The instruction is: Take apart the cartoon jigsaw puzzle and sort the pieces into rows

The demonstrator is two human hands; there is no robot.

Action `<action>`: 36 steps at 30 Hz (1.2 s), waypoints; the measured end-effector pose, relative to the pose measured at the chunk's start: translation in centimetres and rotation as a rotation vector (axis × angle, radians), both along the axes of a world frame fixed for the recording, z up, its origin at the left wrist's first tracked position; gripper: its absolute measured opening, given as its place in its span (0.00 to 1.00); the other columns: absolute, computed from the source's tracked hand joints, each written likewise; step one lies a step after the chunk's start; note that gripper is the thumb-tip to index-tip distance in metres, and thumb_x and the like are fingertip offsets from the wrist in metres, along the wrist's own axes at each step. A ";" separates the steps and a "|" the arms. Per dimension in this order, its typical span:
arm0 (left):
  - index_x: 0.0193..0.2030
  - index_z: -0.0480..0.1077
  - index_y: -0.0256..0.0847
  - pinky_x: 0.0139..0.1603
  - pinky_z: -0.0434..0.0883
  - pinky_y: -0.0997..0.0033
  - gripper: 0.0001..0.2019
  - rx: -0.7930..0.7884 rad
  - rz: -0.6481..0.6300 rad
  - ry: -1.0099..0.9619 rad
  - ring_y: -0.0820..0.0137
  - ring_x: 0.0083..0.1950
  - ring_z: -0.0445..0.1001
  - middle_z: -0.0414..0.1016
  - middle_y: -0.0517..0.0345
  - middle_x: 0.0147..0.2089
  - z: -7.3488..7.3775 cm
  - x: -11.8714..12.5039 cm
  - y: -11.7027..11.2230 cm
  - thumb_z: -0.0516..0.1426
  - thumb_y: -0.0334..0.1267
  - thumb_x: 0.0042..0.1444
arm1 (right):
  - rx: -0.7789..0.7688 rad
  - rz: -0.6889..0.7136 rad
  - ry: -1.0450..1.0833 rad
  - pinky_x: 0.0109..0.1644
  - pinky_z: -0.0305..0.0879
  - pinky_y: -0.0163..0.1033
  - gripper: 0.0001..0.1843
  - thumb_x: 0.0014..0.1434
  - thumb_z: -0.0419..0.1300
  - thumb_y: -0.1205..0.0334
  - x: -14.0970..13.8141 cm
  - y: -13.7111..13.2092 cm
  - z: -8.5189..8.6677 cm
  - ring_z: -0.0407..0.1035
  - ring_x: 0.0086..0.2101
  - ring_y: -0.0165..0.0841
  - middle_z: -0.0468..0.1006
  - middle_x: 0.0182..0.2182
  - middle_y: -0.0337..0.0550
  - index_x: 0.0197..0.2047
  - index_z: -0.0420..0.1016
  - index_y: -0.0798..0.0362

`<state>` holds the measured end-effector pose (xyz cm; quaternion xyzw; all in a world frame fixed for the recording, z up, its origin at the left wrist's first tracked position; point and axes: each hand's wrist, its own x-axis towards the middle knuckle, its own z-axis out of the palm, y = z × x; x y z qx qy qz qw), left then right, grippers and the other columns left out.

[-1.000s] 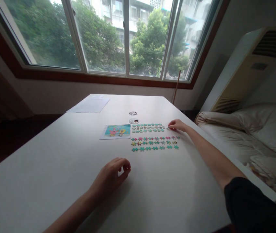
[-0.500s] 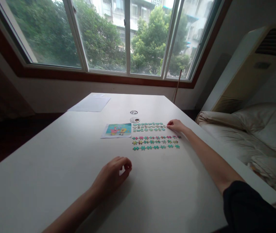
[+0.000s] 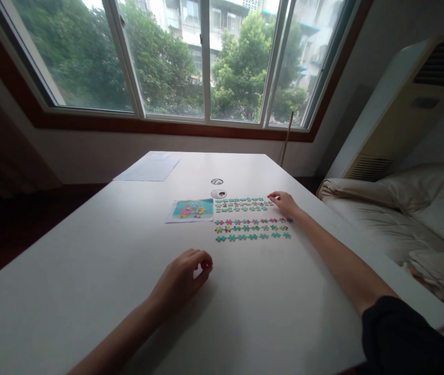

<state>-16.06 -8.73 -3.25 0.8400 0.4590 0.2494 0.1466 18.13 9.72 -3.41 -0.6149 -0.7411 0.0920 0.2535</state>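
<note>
My left hand [image 3: 188,271] rests on the white table, nearer to me than the puzzle rows. Its fingers are curled in a closed pinch; whether anything is between the tips is hidden. My right hand [image 3: 283,202] is at the right end of the far rows of jigsaw pieces [image 3: 241,204], fingertips slightly apart and just above the end puzzle piece [image 3: 270,203]. Nearer to me lie more rows of jigsaw pieces [image 3: 252,228], in green, pink and yellow. A picture sheet [image 3: 190,210] with a pink and a yellow cartoon figure lies left of the rows.
Two round discs [image 3: 218,194] lie beyond the pieces. Paper sheets [image 3: 147,170] lie at the table's far left. A cream sofa [image 3: 394,208] stands right of the table [image 3: 89,260], with a tall air conditioner [image 3: 394,114] behind it.
My right fingertips have lifted slightly off the end of a far row, and a jigsaw piece now shows there. My left hand keeps its pose. The view has shifted a little.
</note>
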 end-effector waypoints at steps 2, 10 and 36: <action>0.32 0.66 0.41 0.36 0.65 0.71 0.06 0.018 0.006 0.050 0.69 0.35 0.68 0.70 0.57 0.32 0.5 -0.4 0.2 0.49 0.32 0.53 | 0.021 0.039 0.004 0.37 0.60 0.34 0.14 0.55 0.52 0.63 -1.0 -1.5 0.5 0.66 0.30 0.29 0.75 0.36 0.47 0.41 0.73 0.58; 0.48 0.65 0.38 0.51 0.62 0.59 0.17 0.045 0.096 0.362 0.60 0.52 0.65 0.66 0.47 0.51 1.2 -3.3 4.8 0.47 0.42 0.56 | -0.041 0.457 -0.041 0.32 0.60 0.32 0.10 0.55 0.53 0.62 -6.4 -11.5 2.3 0.66 0.27 0.27 0.74 0.29 0.41 0.38 0.72 0.54; 0.61 0.52 0.45 0.55 0.57 0.51 0.27 -0.065 0.269 0.577 0.57 0.61 0.55 0.53 0.54 0.63 -1.2 -7.5 -6.6 0.42 0.52 0.57 | -0.003 0.748 -0.238 0.60 0.41 0.48 0.30 0.58 0.45 0.49 -17.0 -20.5 0.6 0.47 0.57 0.39 0.56 0.57 0.50 0.60 0.50 0.55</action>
